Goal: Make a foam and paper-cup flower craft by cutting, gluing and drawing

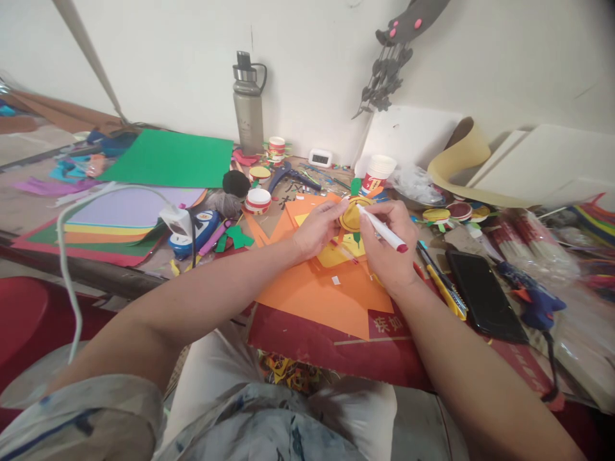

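Observation:
My left hand (321,227) pinches the left edge of a small round yellow paper craft (350,215) with green and orange paper tabs sticking out around it. In my right hand (391,240) is a white marker with a red end (384,230), its tip at the craft's yellow face. The craft is held above orange paper sheets (317,298) and a yellow piece (334,255). A small white scrap (336,280) lies on the orange sheet. My fingers partly cover the craft's sides.
A phone (485,294), a yellow cutter (444,291) and a glue gun (533,294) lie at right. Paper cups (379,171) and a bottle (248,105) stand behind. Coloured sheets (168,160) and a white cable (65,275) are at left.

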The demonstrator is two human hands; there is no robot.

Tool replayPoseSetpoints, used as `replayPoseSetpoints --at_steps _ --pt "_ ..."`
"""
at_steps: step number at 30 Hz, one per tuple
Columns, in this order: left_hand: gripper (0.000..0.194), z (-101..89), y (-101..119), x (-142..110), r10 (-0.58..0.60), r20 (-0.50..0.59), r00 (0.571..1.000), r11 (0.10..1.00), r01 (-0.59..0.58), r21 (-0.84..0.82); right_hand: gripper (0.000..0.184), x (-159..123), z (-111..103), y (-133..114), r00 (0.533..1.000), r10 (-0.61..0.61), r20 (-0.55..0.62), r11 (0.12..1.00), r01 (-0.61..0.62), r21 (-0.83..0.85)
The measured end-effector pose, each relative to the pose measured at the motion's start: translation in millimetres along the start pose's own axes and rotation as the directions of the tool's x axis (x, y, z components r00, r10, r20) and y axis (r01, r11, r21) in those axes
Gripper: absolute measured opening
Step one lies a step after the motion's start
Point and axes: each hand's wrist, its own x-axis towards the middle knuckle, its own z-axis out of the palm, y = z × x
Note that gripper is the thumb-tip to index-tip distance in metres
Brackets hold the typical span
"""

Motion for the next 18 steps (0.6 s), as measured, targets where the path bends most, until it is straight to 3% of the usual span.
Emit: replayPoseSetpoints --at_steps 18 --pt "0.034 0.5 -0.4 0.3 -0.001 -0.022 1.0 1.0 0.001 0.002 0.015 0.5 0.8 0.2 1.0 0.005 -0.005 1.0 -0.005 0.001"
